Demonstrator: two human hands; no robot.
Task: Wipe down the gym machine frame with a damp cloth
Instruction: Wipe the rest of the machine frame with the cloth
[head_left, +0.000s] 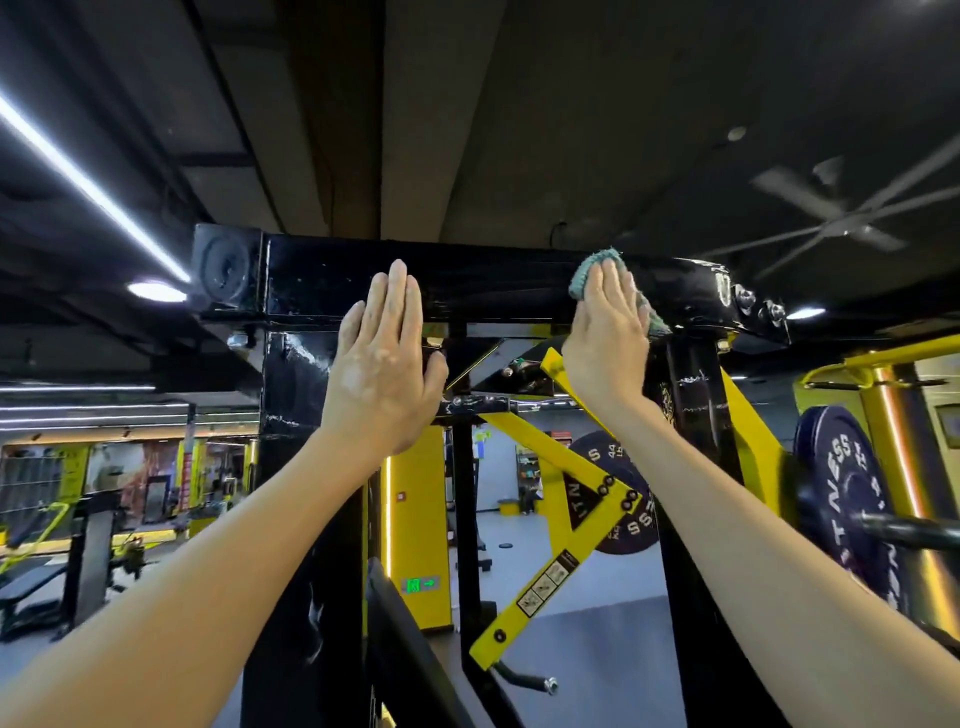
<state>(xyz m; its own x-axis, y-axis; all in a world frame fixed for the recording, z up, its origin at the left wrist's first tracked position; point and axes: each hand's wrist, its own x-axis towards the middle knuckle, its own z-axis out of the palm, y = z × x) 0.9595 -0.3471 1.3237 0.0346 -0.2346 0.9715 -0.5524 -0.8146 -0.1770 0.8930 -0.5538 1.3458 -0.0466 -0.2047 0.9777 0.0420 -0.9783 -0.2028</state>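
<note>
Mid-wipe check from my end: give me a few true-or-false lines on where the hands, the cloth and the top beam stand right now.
1. The right hand presses a teal cloth against the black top beam. True.
2. The left hand also holds a cloth. False: it is bare, laid flat and open on the beam.
3. The cloth sits at the beam's left end, by the round end cap. False: it is toward the right end, near the bolts.
4. Weight plates are loaded on the machine, to the right. True.
5. Both hands are down on the yellow lever arm. False: both are raised to the top beam, above that arm.
</note>
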